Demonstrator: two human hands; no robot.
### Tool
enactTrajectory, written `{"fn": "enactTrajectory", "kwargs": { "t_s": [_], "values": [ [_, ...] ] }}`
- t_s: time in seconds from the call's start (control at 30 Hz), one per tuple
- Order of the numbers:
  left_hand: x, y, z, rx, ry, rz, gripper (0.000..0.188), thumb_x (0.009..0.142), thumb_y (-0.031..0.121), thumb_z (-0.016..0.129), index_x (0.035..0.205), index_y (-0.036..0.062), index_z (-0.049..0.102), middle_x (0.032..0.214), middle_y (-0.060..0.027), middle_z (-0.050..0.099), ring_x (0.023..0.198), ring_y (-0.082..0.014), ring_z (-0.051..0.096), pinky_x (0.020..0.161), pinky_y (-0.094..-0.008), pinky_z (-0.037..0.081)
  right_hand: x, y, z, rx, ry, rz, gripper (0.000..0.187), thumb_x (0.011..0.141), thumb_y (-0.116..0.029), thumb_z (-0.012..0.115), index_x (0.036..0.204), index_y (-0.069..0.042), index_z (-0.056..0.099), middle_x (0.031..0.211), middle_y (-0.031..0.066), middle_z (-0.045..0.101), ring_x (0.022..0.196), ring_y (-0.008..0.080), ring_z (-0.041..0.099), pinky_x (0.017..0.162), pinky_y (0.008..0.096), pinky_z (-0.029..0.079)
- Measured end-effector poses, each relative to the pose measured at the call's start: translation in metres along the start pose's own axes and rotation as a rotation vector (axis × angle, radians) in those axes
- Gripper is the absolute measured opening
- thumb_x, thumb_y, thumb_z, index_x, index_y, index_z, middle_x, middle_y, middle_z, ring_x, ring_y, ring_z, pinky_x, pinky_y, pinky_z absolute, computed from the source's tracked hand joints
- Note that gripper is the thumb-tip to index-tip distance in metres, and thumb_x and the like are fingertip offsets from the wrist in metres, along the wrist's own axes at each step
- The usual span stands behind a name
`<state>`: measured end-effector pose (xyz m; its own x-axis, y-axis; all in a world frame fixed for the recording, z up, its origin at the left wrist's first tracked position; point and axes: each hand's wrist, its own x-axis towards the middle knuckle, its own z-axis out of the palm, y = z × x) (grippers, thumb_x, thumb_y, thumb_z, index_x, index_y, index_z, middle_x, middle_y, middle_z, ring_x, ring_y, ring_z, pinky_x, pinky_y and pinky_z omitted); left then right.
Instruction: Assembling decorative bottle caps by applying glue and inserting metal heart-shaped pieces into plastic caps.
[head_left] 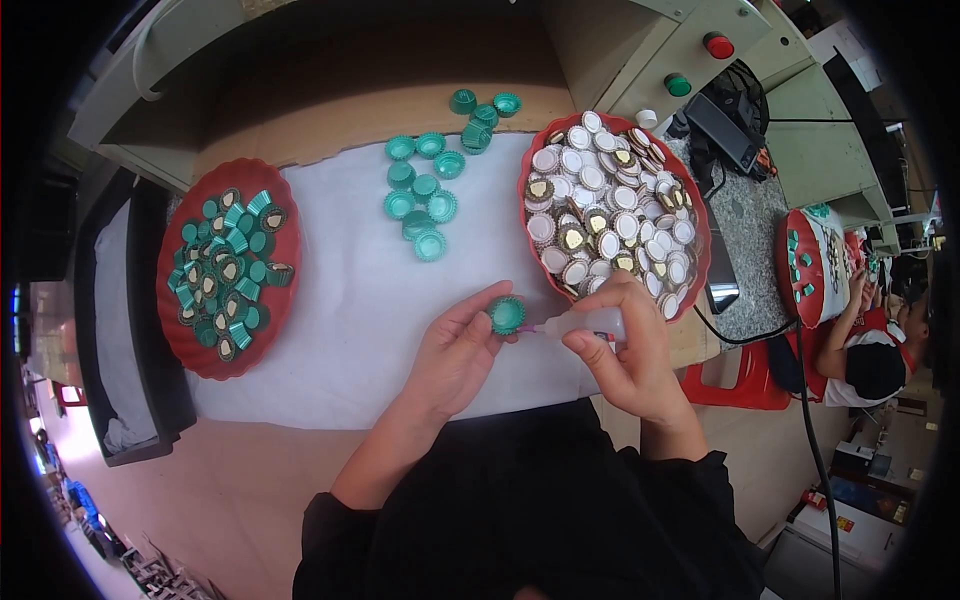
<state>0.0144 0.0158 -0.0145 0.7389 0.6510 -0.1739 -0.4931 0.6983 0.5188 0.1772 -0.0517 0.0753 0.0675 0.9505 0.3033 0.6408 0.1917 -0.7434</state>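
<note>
My left hand (452,352) pinches a small green fluted cup (508,314) between thumb and fingers, its open side showing. From the right, my right hand (640,350) grips a translucent squeeze bottle (590,321), lying nearly level, with its thin pinkish nozzle at the cup's edge. Whether anything flows from it I cannot tell. Beyond my hands, several loose green cups (430,244) lie on a white cloth (335,270). To the right stands a red scalloped tray (527,195) heaped with round white-faced discs (625,225), some with gold and dark sides up.
A second red scalloped tray (270,345) at the left holds green cups, some with cream and brown centres. Left of it sits a black bin (165,400). A red button (718,45) and a green button (677,84) are on the panel. A person (870,355) works at far right.
</note>
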Motion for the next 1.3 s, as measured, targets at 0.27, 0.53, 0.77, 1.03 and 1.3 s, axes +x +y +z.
{"fn": "enactTrajectory", "kwargs": {
  "t_s": [0.27, 0.53, 0.77, 1.03, 1.3],
  "values": [
    [0.001, 0.004, 0.000, -0.008, -0.019, -0.051, 0.042, 0.087, 0.025, 0.042, 0.119, -0.0031, 0.038, 0.107, -0.0112, 0.050, 0.095, -0.0174, 0.048, 0.085, -0.0291, 0.038, -0.011, 0.014, 0.021, 0.225, 0.141, 0.117, 0.025, 0.073, -0.013, 0.062, 0.089, 0.000, 0.048, 0.078, 0.0106, 0.047, 0.070, 0.0218, 0.046, 0.062, 0.0287, 0.037],
    [0.002, 0.005, -0.001, -0.098, -0.013, -0.044, 0.040, 0.088, 0.026, 0.041, 0.116, -0.0031, 0.039, 0.107, -0.0141, 0.051, 0.092, -0.0190, 0.052, 0.083, -0.0284, 0.042, -0.012, 0.017, 0.038, 0.061, 0.279, -0.156, 0.030, 0.070, -0.008, 0.065, 0.091, 0.001, 0.046, 0.078, 0.0123, 0.048, 0.068, 0.0238, 0.046, 0.059, 0.0301, 0.038],
    [0.002, 0.004, -0.002, -0.092, -0.003, -0.040, 0.040, 0.088, 0.025, 0.041, 0.116, -0.0030, 0.039, 0.105, -0.0137, 0.052, 0.092, -0.0199, 0.053, 0.082, -0.0279, 0.043, -0.012, 0.017, 0.040, -0.048, 0.318, -0.253, 0.033, 0.067, -0.006, 0.067, 0.091, 0.001, 0.046, 0.077, 0.0132, 0.051, 0.066, 0.0254, 0.047, 0.057, 0.0317, 0.039],
    [0.003, 0.003, -0.004, -0.106, -0.017, -0.043, 0.040, 0.088, 0.026, 0.041, 0.116, -0.0028, 0.039, 0.106, -0.0135, 0.052, 0.090, -0.0183, 0.053, 0.081, -0.0276, 0.044, -0.012, 0.016, 0.041, 0.010, 0.306, -0.243, 0.032, 0.066, -0.005, 0.067, 0.089, 0.002, 0.046, 0.076, 0.0129, 0.050, 0.065, 0.0254, 0.047, 0.055, 0.0315, 0.038],
    [0.003, 0.004, -0.004, -0.110, -0.020, -0.042, 0.039, 0.087, 0.026, 0.042, 0.115, -0.0015, 0.040, 0.105, -0.0123, 0.052, 0.090, -0.0177, 0.053, 0.080, -0.0268, 0.044, -0.009, 0.018, 0.041, -0.021, 0.282, -0.292, 0.034, 0.064, -0.004, 0.068, 0.089, 0.002, 0.046, 0.077, 0.0119, 0.050, 0.064, 0.0253, 0.047, 0.054, 0.0323, 0.039]
  ]
}}
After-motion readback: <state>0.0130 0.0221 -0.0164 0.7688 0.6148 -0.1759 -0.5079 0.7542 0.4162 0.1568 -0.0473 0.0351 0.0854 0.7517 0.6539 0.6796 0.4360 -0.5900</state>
